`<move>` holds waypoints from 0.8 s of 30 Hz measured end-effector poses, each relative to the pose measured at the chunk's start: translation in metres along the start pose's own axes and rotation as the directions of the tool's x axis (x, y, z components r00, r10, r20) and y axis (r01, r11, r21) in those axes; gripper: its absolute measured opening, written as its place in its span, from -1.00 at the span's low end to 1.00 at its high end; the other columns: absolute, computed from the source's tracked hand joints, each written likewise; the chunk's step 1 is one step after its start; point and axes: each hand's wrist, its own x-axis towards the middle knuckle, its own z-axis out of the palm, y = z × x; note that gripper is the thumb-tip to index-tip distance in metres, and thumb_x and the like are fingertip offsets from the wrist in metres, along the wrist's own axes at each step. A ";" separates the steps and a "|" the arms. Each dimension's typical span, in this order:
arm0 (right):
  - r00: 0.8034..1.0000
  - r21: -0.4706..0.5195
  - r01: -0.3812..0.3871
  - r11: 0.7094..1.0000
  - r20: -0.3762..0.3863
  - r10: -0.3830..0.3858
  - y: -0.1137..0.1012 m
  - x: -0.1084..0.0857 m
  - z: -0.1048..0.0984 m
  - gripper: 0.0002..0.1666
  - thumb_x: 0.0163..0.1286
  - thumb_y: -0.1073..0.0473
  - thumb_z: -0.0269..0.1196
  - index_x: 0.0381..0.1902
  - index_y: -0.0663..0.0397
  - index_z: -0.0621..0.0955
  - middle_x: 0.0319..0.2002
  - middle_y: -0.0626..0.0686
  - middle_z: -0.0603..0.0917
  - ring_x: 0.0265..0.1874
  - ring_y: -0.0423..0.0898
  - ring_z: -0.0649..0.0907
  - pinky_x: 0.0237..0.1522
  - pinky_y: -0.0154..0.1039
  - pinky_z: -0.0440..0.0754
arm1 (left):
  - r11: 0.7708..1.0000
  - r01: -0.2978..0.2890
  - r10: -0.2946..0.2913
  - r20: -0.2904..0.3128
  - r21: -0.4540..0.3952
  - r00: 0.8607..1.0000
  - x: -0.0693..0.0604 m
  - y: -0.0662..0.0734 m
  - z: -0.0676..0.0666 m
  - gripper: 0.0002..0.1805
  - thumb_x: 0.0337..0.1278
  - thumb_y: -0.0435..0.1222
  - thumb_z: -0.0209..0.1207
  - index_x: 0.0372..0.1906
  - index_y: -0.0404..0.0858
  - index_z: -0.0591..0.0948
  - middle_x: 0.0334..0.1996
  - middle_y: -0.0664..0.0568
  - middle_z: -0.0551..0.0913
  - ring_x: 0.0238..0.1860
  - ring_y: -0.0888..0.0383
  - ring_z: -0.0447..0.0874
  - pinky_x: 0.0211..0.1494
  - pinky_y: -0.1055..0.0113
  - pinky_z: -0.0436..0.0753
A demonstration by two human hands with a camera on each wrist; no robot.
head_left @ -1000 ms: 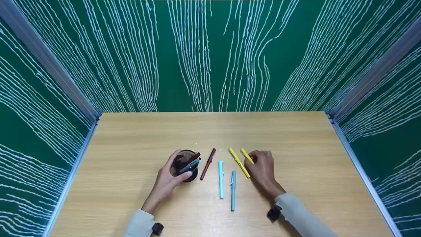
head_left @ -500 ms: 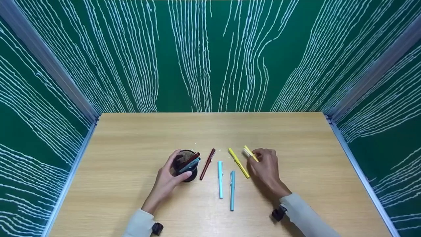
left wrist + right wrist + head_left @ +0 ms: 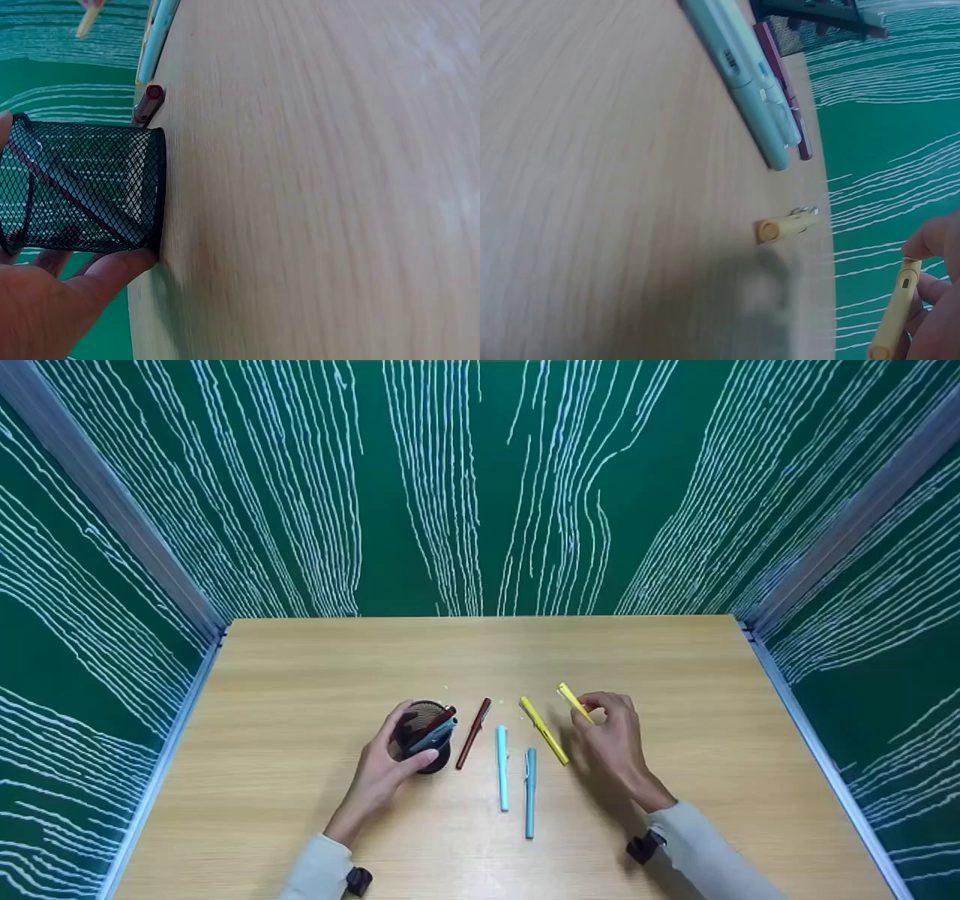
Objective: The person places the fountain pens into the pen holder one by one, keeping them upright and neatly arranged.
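My left hand (image 3: pixel 381 769) grips a black mesh pen holder (image 3: pixel 97 154), which stands on the table with a dark red pen (image 3: pixel 436 720) and a blue-green pen (image 3: pixel 431 739) leaning inside. Between thumb and fingers, my right hand (image 3: pixel 616 739) pinches a yellow pen (image 3: pixel 574 703); the right wrist view shows it lifted above the table. Another yellow pen (image 3: pixel 544 730) lies just left of that hand.
On the wooden table (image 3: pixel 300 675), a dark red pen (image 3: pixel 473 733) lies beside the holder. A light turquoise pen (image 3: pixel 502 769) and a darker blue pen (image 3: pixel 530 793) lie between the hands. A green wall (image 3: pixel 480 510) with white lines rises behind.
My right hand has lifted the yellow pen off the table and moved slightly to the right and away. The left hand and pen holder have stayed in place.
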 end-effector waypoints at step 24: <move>1.000 0.155 0.027 0.988 0.003 -0.027 -0.038 -0.006 -0.008 -0.82 0.37 0.38 0.52 -0.08 0.21 0.79 -0.12 0.11 0.80 0.01 0.03 0.65 0.15 0.10 0.58 | 1.000 0.020 -0.020 -0.019 0.004 1.000 -0.002 0.001 0.001 0.02 0.18 -0.24 0.63 0.71 -0.04 0.36 0.52 -0.17 0.54 0.49 -0.20 0.54 0.61 -0.18 0.41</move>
